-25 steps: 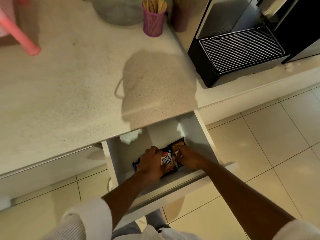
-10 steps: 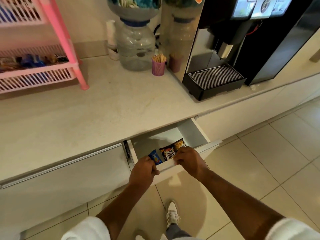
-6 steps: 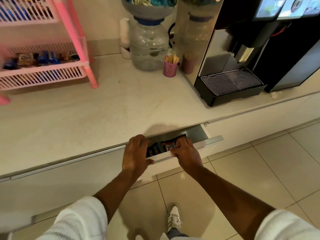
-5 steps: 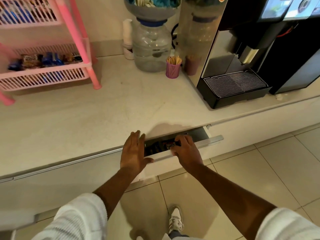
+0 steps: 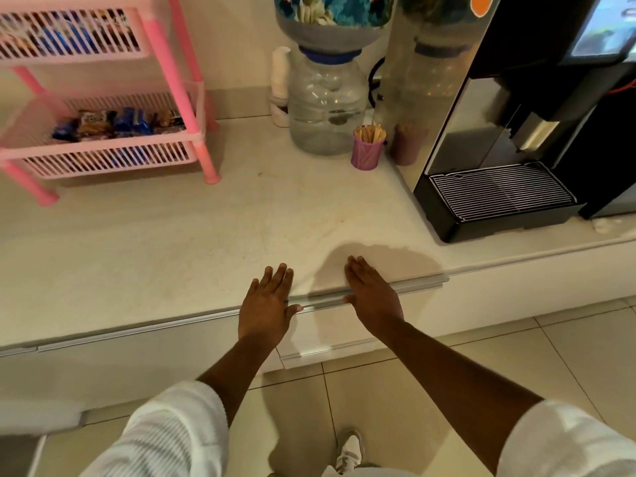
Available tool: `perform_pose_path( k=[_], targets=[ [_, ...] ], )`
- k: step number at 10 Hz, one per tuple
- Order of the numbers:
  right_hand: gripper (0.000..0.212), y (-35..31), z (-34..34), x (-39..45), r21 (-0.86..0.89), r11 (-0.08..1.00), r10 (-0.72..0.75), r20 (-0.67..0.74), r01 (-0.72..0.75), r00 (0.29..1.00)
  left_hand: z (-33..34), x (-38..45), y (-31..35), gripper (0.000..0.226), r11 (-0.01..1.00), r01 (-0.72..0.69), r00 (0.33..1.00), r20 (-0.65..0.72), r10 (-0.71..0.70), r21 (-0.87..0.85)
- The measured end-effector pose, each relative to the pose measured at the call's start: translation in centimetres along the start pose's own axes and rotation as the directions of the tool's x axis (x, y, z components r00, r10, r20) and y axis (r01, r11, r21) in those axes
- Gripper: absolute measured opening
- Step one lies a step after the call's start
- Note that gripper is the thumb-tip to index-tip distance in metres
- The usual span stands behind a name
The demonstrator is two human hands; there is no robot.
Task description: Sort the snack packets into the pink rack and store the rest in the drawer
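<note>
The white drawer (image 5: 330, 333) under the countertop is pushed in, and its contents are hidden. My left hand (image 5: 266, 304) lies flat with fingers spread against the drawer's top rail and counter edge. My right hand (image 5: 373, 294) is flat beside it on the same rail, holding nothing. The pink rack (image 5: 179, 80) stands at the back left of the counter. Several snack packets (image 5: 113, 122) lie on its lower shelf, and more show through the slats of the upper shelf.
A clear water bottle (image 5: 327, 105) and a purple cup of wooden stirrers (image 5: 367, 151) stand at the back of the beige countertop (image 5: 172, 242). A black coffee machine (image 5: 516, 132) with a drip tray fills the right side. Tiled floor and my shoe lie below.
The drawer, open with packets showing, has slid shut under both hands. My hands went from gripping its front to lying flat on the rail. The camera rose.
</note>
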State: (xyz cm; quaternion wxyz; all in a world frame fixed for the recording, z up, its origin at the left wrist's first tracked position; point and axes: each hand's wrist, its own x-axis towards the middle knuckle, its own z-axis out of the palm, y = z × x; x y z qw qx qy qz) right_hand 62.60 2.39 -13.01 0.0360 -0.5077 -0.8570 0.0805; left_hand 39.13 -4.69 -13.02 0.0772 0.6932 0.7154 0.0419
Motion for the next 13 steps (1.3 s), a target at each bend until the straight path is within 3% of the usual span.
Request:
perform_pose_path(
  k=[2, 5, 7, 9, 11, 13],
  targets=[
    [0.058, -0.6, -0.2, 0.7, -0.025, 0.999, 0.018, -0.117, -0.021, 0.993, -0.5, 0.4, 0.1, 0.064, 0.999, 0.027, 0.999, -0.04, -0.026, 0.031],
    [0.052, -1.3, -1.1, 1.3, -0.261, 0.965, -0.022, -0.104, -0.006, 0.994, -1.4, 1.2, 0.5, 0.07, 0.976, 0.006, 0.995, 0.098, -0.028, 0.218],
    [0.044, -0.9, -1.3, 1.5, -0.309, 0.95, -0.07, -0.082, 0.042, 0.994, -1.8, 1.7, 1.2, 0.072, 0.978, 0.04, 0.993, 0.099, -0.061, 0.203],
    [0.036, -1.4, -1.7, 1.1, -0.27, 0.963, -0.028, -0.075, 0.007, 0.997, -1.7, 0.6, 1.3, 0.087, 0.993, 0.056, 0.995, 0.074, -0.064, 0.103],
    [0.059, -2.4, -2.0, 0.5, -0.156, 0.987, 0.032, 0.02, -0.028, 0.999, -1.8, -1.7, 0.1, 0.082, 1.0, -0.004, 0.996, 0.084, 0.007, -0.029],
    [0.072, -6.4, -2.4, 1.5, 0.115, 0.992, 0.042, 0.032, -0.046, 0.999, -3.7, -2.9, -3.0, 0.081, 0.994, -0.049, 0.984, 0.168, 0.065, -0.1]
  ],
)
